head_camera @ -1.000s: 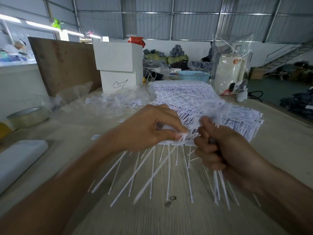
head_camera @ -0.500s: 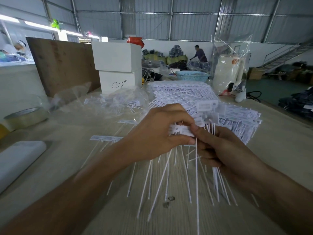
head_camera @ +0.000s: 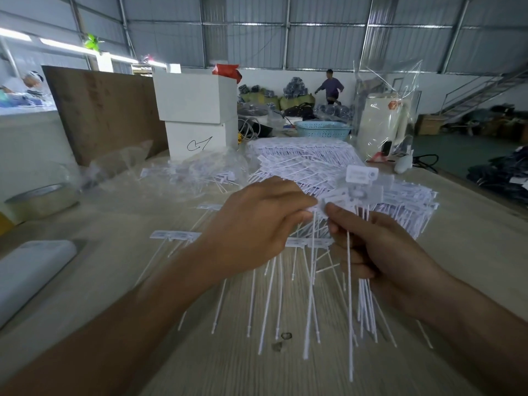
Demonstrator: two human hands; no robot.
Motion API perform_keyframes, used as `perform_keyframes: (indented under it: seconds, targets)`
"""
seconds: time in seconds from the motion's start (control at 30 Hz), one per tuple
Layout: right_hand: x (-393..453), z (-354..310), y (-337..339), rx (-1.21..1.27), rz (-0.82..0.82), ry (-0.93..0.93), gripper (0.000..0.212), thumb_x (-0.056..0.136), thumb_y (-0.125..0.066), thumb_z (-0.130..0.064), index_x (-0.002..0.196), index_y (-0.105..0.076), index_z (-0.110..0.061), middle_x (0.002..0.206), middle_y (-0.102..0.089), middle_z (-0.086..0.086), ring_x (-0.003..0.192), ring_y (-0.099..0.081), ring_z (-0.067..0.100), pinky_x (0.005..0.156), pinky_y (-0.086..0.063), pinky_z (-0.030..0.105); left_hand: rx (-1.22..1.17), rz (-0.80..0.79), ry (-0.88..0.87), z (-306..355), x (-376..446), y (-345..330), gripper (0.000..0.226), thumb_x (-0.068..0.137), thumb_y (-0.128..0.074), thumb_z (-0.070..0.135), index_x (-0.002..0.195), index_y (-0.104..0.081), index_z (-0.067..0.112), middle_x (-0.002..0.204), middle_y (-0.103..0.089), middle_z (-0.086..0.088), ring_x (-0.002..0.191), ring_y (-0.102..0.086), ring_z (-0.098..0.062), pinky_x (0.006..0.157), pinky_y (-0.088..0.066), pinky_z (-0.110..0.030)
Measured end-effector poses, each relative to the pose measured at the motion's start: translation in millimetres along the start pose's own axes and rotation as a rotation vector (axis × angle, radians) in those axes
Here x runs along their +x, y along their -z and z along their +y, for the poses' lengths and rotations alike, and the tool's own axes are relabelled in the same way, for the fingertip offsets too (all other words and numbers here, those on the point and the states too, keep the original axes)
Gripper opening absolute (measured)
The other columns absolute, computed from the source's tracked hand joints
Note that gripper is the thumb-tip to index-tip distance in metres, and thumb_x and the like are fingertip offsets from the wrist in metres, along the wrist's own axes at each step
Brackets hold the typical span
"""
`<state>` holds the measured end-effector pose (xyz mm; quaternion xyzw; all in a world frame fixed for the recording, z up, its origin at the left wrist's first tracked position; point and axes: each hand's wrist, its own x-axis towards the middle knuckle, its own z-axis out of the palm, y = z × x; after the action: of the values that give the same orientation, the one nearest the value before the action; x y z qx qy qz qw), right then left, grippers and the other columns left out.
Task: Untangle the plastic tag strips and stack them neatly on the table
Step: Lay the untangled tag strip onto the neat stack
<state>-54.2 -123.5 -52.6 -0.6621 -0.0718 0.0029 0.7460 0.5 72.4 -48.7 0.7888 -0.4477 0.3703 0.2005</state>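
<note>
A single wide-angle head camera looks forward and down, close over the left hand (head_camera: 251,224) and right hand (head_camera: 380,252) at frame centre. The wooden table (head_camera: 200,352) fills the lower frame; the warehouse roof (head_camera: 285,30) curves across the top.

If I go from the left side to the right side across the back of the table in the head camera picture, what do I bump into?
Roll of tape → brown board → stacked white boxes → blue basket → white appliance in a clear plastic bag.
</note>
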Motion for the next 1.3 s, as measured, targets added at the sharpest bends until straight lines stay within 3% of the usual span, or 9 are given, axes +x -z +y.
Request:
perform_keyframes:
  seconds: [0.17, 0.33, 0.47, 0.6, 0.83, 0.97, 1.1, 1.2, 1.3]
  targets:
    - [-2.1, -2.9, 0.4, -0.207, -0.031, 0.229, 0.040, 0.093, -0.062, -0.030, 0.053, -0.057, -0.024, 0.047, -0.037, -0.002, 0.041, -0.029, 0.011, 0.039, -0.027, 0.019, -0.286, -0.056, 0.126, 3.4, 3.5, -0.1, 0.014, 0.097, -0.060, 0.009, 0.095, -0.073, 0.005, 0.080, -0.070, 0.001, 0.071, -0.063, -0.013, 0.065, -0.050, -0.030]
    - [-4.8, -4.4, -3.0, -0.525, -0.084, 0.439, 0.037, 0.096, -0.056, -0.033, 0.063, -0.065, -0.048, 0.050, -0.035, -0.003, 0.043, -0.031, 0.006, 0.045, -0.029, 0.016, -0.549, -0.096, 0.341, 1.8, 2.4, 0.4, 0.023, 0.095, -0.056, 0.017, 0.083, -0.070, 0.004, 0.070, -0.069, 0.002, 0.064, -0.064, -0.014, 0.067, -0.052, -0.033]
    - [-1.7, -1.4, -0.1, -0.049, -0.079, 0.083, 0.028, 0.087, -0.067, -0.039, 0.065, -0.062, -0.023, 0.052, -0.029, -0.006, 0.043, -0.023, 0.008, 0.038, -0.022, 0.019, -0.580, -0.051, 0.335, 1.5, 3.8, 3.3, 0.015, 0.094, -0.066, 0.018, 0.104, -0.074, 0.010, 0.090, -0.074, 0.006, 0.088, -0.069, -0.013, 0.082, -0.054, -0.046]
    - [-1.0, 3.0, 0.3, 0.055, -0.192, -0.123, 0.035, 0.080, -0.070, -0.050, 0.078, -0.069, -0.015, 0.061, -0.023, -0.004, 0.048, -0.015, 0.008, 0.041, -0.012, 0.021, -0.625, -0.017, 0.300, 2.5, 2.6, 1.2, 0.021, 0.092, -0.067, 0.019, 0.109, -0.071, 0.009, 0.097, -0.073, 0.002, 0.095, -0.068, -0.019, 0.083, -0.052, -0.050]
    - [-0.8, -1.2, 6.1, 0.103, -0.199, -0.070, 0.032, 0.085, -0.070, -0.041, 0.066, -0.058, -0.018, 0.061, -0.019, -0.003, 0.046, -0.017, 0.008, 0.037, -0.020, 0.018, -0.547, 0.011, 0.266, -5.8, 1.3, 0.8, 0.022, 0.087, -0.073, 0.021, 0.108, -0.072, 0.017, 0.097, -0.071, 0.011, 0.094, -0.065, -0.011, 0.080, -0.049, -0.024]
    - [-2.3, -4.1, 8.1, 0.012, -0.159, -0.030, 0.046, 0.080, -0.077, -0.050, 0.059, -0.051, -0.019, 0.062, -0.018, 0.002, 0.046, -0.015, 0.011, 0.038, -0.020, 0.020, -0.310, 0.027, 0.150, -7.2, 2.5, -0.4, 0.024, 0.086, -0.074, 0.025, 0.109, -0.076, 0.020, 0.092, -0.069, 0.011, 0.087, -0.059, -0.009, 0.074, -0.043, -0.025]
    - [-4.6, -1.6, 6.9, -0.022, -0.212, -0.006, 0.047, 0.083, -0.076, -0.046, 0.059, -0.050, -0.015, 0.061, -0.016, 0.004, 0.049, -0.013, 0.013, 0.039, -0.018, 0.020, -0.040, 0.038, 0.056, -18.2, 1.0, 2.4, 0.022, 0.086, -0.073, 0.023, 0.108, -0.077, 0.018, 0.089, -0.068, 0.003, 0.088, -0.058, -0.020, 0.073, -0.049, -0.035]
    - [-7.2, 0.5, 4.3, -0.044, -0.320, -0.010, 0.046, 0.084, -0.070, -0.053, 0.061, -0.057, -0.014, 0.059, -0.016, 0.001, 0.046, -0.016, 0.012, 0.042, -0.018, 0.020, 0.027, 0.052, 0.183, -37.4, -4.1, 7.6, 0.020, 0.089, -0.074, 0.022, 0.108, -0.077, 0.018, 0.091, -0.069, 0.003, 0.086, -0.056, -0.012, 0.071, -0.050, -0.035]
    - [-3.6, 2.4, 1.4, -0.015, -0.321, -0.050, 0.049, 0.088, -0.067, -0.057, 0.069, -0.059, -0.013, 0.062, -0.021, -0.001, 0.048, -0.019, 0.010, 0.042, -0.020, 0.021, -0.105, 0.146, 0.314, -40.7, -6.0, 12.3, 0.021, 0.091, -0.069, 0.036, 0.109, -0.075, 0.026, 0.097, -0.071, 0.019, 0.085, -0.063, 0.006, 0.072, -0.049, -0.018]
